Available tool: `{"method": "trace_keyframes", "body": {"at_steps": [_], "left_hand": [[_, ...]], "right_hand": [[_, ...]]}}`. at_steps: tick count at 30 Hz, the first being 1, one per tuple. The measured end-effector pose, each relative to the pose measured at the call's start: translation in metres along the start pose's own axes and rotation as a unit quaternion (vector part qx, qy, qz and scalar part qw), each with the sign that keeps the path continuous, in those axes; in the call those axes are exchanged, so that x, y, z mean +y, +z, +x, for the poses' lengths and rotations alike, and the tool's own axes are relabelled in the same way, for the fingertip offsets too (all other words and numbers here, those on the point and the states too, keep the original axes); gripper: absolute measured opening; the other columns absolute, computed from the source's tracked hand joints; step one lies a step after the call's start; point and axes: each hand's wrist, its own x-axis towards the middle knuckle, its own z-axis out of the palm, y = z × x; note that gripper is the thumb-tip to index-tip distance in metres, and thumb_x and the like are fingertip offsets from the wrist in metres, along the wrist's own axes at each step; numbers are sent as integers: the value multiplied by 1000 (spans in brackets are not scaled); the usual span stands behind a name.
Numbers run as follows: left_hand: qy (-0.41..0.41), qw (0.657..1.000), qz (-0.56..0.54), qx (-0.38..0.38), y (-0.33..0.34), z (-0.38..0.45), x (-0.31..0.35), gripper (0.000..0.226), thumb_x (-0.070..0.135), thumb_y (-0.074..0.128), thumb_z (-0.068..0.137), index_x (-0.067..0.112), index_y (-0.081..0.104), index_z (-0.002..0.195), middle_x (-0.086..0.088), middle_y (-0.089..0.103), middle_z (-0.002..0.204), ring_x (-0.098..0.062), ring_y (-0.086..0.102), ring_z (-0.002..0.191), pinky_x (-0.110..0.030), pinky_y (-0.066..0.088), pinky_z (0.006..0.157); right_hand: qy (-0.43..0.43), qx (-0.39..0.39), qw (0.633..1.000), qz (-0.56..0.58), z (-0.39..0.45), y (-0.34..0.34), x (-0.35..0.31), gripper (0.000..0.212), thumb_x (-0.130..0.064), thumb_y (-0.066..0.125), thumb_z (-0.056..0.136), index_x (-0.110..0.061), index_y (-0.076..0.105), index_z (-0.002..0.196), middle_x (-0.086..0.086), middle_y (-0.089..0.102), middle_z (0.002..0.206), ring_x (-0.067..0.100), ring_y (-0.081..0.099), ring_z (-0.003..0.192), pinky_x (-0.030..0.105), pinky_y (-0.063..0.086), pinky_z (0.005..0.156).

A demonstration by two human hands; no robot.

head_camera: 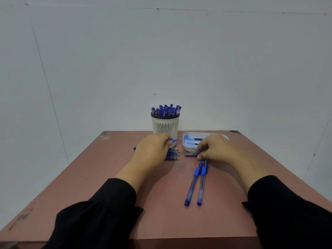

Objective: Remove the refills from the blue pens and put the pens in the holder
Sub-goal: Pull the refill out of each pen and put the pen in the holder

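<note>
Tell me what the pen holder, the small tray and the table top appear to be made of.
Pen holder: probably matte off-white plastic, with moulded vertical slots and a dark rim.
Small tray: likely glossy white plastic, judging by its smooth rounded rim and bluish sheen.
Table top: seemingly matte reddish-brown laminate or painted board, scuffed at the corners; which one is unclear.

Table (107,203) runs up to the wall (161,51). Holder (165,127) stands at the far edge, centre, with pens (166,110) upright in it. Tray (188,148) sits just right of the holder, refills (198,139) in it. Row of pens (173,154) lies in front of the holder, partly under the left hand (152,150). 2 pens (196,184) lie side by side nearer the person, right of centre, far ends at the right hand (215,150). Cap (190,155) lies between the row and that hand.
</note>
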Motion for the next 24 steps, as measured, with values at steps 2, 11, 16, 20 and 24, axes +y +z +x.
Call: {"method": "trace_keyframes", "body": {"at_steps": [2, 11, 16, 20, 24], "left_hand": [[0, 1000, -2, 2, 0, 0, 0, 23, 27, 43, 98, 15, 62, 94, 2, 62, 87, -18, 53, 81, -35, 43, 66], [71, 997, -14, -18, 4, -2, 2, 24, 19, 45, 95, 16, 66, 106, 1, 64, 97, -17, 51, 92, -34, 44, 77], [84, 996, -21, -8, 2, -1, 1, 22, 19, 47, 94, 17, 67, 104, 2, 65, 94, -16, 52, 90, -34, 43, 76], [62, 998, 11, 6, -2, 4, -12, 20, 19, 49, 93, 23, 68, 101, 7, 67, 94, -17, 56, 90, -34, 41, 84], [-1, 999, 42, 20, -11, 7, -30, 21, 22, 47, 96, 29, 65, 105, 10, 64, 98, -15, 52, 97, -35, 28, 91]], "right_hand": [[-2, 16, 1000, -1, -4, -4, -1, 10, -23, 71, 81, -30, 74, 86, -21, 61, 73, -1, 57, 73, 7, 34, 55], [-134, 162, 972, 107, -7, 6, -17, 20, -25, 67, 87, -29, 73, 105, -24, 59, 87, -5, 51, 93, 16, 39, 79], [-173, 159, 969, 76, -1, 11, -17, 17, -19, 65, 89, -20, 75, 102, -20, 57, 81, 1, 48, 85, 14, 37, 76], [-147, 153, 975, 64, 4, 9, -6, 14, -15, 61, 91, -22, 73, 90, -16, 58, 81, 1, 46, 83, 15, 35, 73], [-96, 158, 981, 56, 12, 9, 10, 12, -16, 59, 91, -24, 67, 86, -10, 61, 88, 8, 49, 89, 27, 40, 79]]}}
